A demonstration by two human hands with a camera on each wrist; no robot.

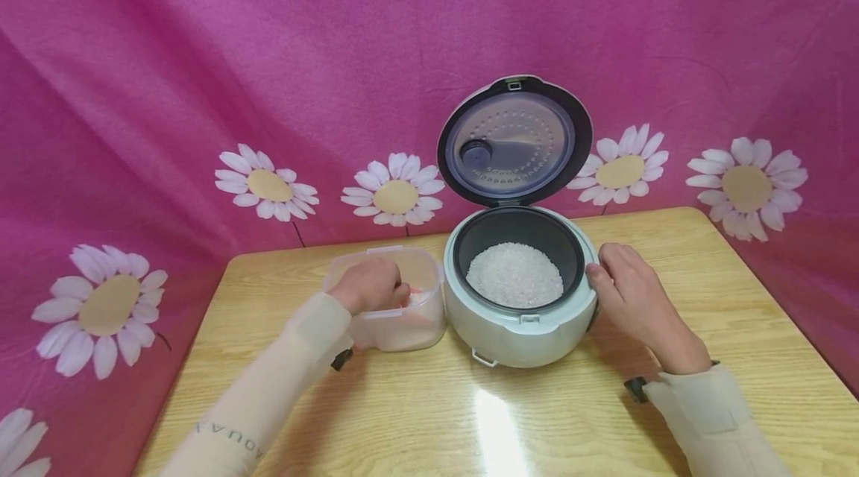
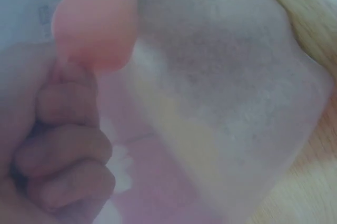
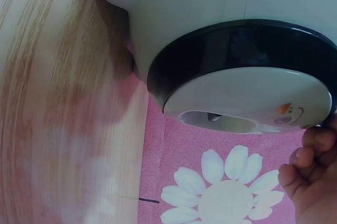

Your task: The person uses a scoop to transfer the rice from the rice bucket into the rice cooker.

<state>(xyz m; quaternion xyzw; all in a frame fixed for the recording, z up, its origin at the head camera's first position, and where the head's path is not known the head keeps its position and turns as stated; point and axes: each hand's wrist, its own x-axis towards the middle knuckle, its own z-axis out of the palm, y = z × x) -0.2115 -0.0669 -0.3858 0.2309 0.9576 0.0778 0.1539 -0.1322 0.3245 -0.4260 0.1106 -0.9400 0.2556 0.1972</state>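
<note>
My left hand reaches into a translucent plastic container. Its curled fingers grip a pink-orange plastic scoop, partly hidden by the hand. Through the container's cloudy wall, pale grains show close by the scoop. To the right stands a pale rice cooker with its lid raised and white rice in its dark inner pot. My right hand holds the cooker's right side, thumb at the rim. In the right wrist view, curled fingers meet the edge of a panel with a cartoon face.
Both vessels stand side by side on a wood-grain table. A pink cloth with large white daisies hangs behind and beside the table, close to the raised lid. A small white loop sticks out low on the cooker's front.
</note>
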